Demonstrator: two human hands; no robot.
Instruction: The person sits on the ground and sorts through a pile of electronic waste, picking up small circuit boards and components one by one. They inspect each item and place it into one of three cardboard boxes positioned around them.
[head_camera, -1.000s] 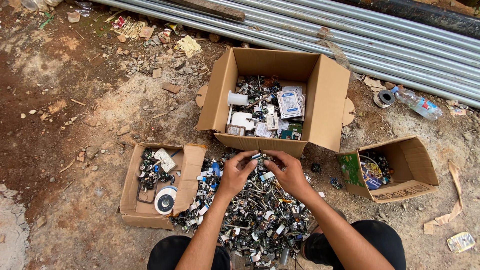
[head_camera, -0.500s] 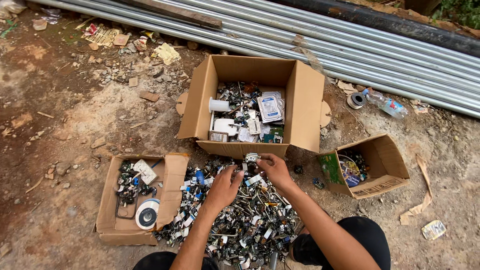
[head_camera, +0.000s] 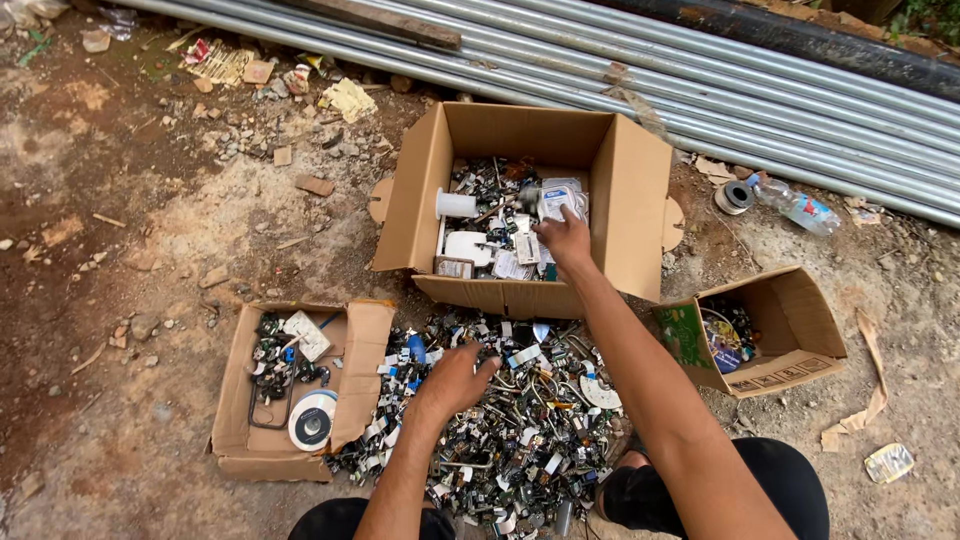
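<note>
Down at the bottom edge, knees in black trousers frame a heap of small mixed scrap (head_camera: 520, 440): bent grey metal clips, white plastic tabs, blue bits and short tangled wires, all jagged and loose on the bare dirt.

The left hand (head_camera: 455, 380) is palm down on the heap's near-left side. Its fingers are spread and only lightly curled, and nothing is pinched between them.

Just left of it lies a shallow brown cardboard box (head_camera: 365, 340) with its flaps folded flat. It holds dark little parts, a white square plate and a round white spool (head_camera: 312, 420).

Off to the right, a small brown cardboard carton (head_camera: 800, 320) is tipped on its side, with shiny discs and a green card in its mouth.

Further out, the right hand (head_camera: 565, 240) reaches over the front wall of the tall open cardboard box (head_camera: 640, 200). Its fingers curl down onto white plastic pieces and packets. I cannot tell whether it has hold of anything.

So the work reads as one hand on the heap and one in the big box. These pieces are small, sharp-edged and interlocked, so lifting one out calls for a fingertip pinch rather than a scoop.

Beyond the box a clear plastic bottle (head_camera: 800, 208) lies on the gravel. At the far edge run long ribbed grey metal pipes (head_camera: 780, 80), smooth and side by side.
</note>
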